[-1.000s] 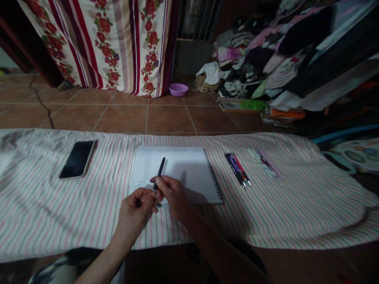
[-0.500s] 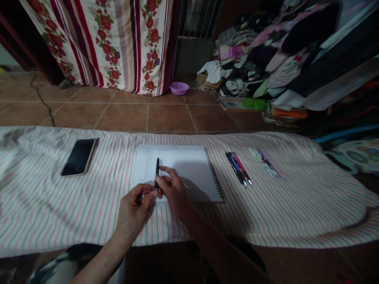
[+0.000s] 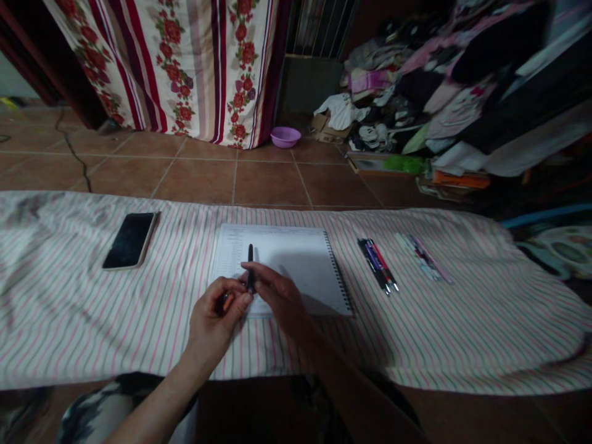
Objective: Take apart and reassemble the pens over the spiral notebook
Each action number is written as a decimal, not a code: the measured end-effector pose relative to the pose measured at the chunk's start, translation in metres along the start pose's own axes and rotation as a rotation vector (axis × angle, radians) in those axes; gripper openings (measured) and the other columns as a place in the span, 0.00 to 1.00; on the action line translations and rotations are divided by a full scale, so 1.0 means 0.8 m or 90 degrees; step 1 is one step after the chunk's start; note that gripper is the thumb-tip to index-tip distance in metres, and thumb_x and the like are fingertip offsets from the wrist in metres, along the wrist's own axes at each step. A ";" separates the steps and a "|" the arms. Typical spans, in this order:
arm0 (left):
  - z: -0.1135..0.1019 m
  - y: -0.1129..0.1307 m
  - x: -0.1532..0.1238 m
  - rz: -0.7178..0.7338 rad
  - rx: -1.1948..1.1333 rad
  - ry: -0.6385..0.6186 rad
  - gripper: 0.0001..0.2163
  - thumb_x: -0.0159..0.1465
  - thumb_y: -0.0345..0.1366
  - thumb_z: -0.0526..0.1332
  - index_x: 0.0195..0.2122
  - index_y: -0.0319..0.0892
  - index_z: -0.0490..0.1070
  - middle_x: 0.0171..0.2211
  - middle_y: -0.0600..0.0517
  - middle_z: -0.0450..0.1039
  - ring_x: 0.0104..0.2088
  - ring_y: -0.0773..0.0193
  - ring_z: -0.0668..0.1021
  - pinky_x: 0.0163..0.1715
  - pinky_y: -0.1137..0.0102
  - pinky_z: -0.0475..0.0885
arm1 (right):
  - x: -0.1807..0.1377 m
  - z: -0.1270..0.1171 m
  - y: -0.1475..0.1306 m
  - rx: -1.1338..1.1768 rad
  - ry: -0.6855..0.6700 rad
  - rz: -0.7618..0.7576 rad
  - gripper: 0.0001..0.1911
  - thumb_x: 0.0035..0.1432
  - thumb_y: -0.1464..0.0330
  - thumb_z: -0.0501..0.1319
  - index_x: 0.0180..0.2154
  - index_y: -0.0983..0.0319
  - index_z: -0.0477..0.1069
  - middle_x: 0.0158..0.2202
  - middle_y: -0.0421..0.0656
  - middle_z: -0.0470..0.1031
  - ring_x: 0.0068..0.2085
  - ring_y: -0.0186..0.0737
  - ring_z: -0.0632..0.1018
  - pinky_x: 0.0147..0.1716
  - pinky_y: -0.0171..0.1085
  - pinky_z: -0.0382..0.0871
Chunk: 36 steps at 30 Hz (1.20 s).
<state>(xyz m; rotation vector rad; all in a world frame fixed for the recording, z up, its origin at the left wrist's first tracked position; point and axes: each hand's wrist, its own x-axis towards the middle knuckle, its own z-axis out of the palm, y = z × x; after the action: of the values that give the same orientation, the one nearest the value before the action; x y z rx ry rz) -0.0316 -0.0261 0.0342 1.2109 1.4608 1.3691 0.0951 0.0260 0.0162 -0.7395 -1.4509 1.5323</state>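
A black pen (image 3: 250,259) stands nearly upright over the notebook, held between my two hands. My left hand (image 3: 215,314) is closed, with thumb and fingertips pinching the pen's lower end. A small orange patch shows inside its curled fingers; I cannot make out what it is. My right hand (image 3: 282,296) has its fingers around the pen's middle, the index finger reaching across it and the thumb close beside it. Beneath both hands lies an open spiral notebook (image 3: 300,246) with a blank-looking page and a printed column on the left.
A phone (image 3: 131,240) lies left of the notebook on the striped cloth (image 3: 180,246). Several pens (image 3: 377,265) lie to the right, with more slim pens (image 3: 423,258) beyond. Past the cloth, a purple basin (image 3: 285,137) stands on the tiled floor near a curtain and piled clothes.
My right hand's fingers have shifted on the pen, the index finger now crossing it. My left hand keeps its pinch. The whole view has moved slightly.
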 end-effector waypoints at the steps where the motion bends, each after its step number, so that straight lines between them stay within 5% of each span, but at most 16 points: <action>1: -0.001 0.000 0.000 -0.009 -0.009 -0.006 0.06 0.55 0.38 0.62 0.28 0.42 0.68 0.24 0.55 0.67 0.25 0.68 0.70 0.25 0.73 0.65 | -0.001 -0.002 0.001 0.011 -0.016 -0.001 0.17 0.57 0.66 0.56 0.48 0.58 0.69 0.39 0.42 0.74 0.40 0.38 0.75 0.43 0.39 0.67; 9: -0.004 0.006 -0.001 -0.010 -0.047 -0.040 0.06 0.57 0.38 0.60 0.28 0.41 0.67 0.23 0.56 0.65 0.22 0.70 0.66 0.22 0.74 0.62 | -0.003 -0.004 -0.002 -0.014 -0.088 -0.068 0.25 0.55 0.61 0.59 0.54 0.58 0.61 0.42 0.44 0.68 0.43 0.38 0.72 0.46 0.40 0.66; 23: -0.007 0.009 -0.004 -0.103 -0.178 -0.081 0.09 0.60 0.35 0.55 0.40 0.39 0.68 0.22 0.53 0.67 0.23 0.67 0.69 0.24 0.71 0.63 | 0.000 -0.001 0.000 -0.068 0.023 -0.020 0.23 0.54 0.65 0.60 0.52 0.58 0.63 0.40 0.44 0.70 0.41 0.37 0.74 0.44 0.40 0.69; 29: -0.004 0.007 -0.002 -0.084 -0.189 -0.064 0.16 0.57 0.36 0.59 0.47 0.42 0.62 0.43 0.45 0.69 0.33 0.64 0.75 0.30 0.68 0.69 | 0.004 -0.007 0.003 -0.133 0.068 -0.032 0.23 0.55 0.67 0.59 0.53 0.58 0.62 0.42 0.45 0.72 0.41 0.37 0.75 0.45 0.41 0.69; 36: -0.004 0.008 -0.001 -0.112 -0.198 -0.041 0.18 0.54 0.38 0.63 0.44 0.43 0.62 0.34 0.54 0.66 0.33 0.65 0.77 0.40 0.65 0.71 | 0.004 -0.011 0.007 -0.153 0.077 -0.025 0.23 0.55 0.66 0.58 0.54 0.59 0.62 0.42 0.46 0.73 0.42 0.37 0.75 0.45 0.40 0.68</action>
<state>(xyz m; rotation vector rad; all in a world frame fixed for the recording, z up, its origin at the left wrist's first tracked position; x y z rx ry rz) -0.0337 -0.0280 0.0409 0.8987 1.2234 1.3640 0.1006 0.0332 0.0101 -0.9239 -1.5654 1.2740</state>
